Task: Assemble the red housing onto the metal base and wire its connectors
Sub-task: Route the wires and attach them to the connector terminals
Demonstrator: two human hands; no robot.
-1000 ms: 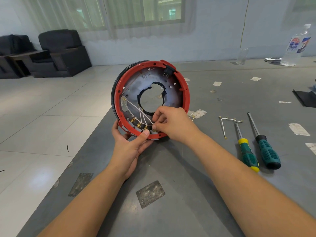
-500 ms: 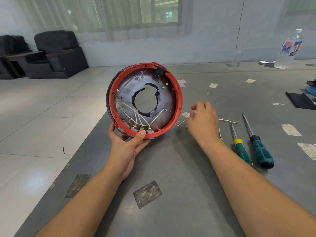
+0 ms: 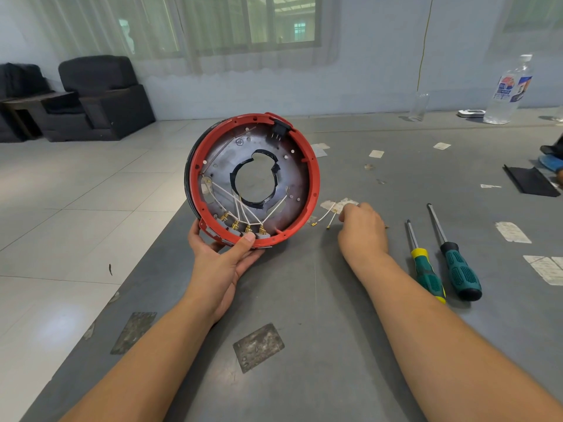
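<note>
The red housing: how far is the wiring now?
Done: red housing sits on the metal base, four white wires reach connectors at its lower rim. In hand: left hand holds it upright, right hand reaches the loose wires on the table. Left: fitting those.

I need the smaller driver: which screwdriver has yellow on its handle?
The left screwdriver, nearer the right hand; the other is green and black.

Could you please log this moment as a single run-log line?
left hand: grips red housing upright | right hand: at loose white wires on table | screwdrivers: idle
</note>
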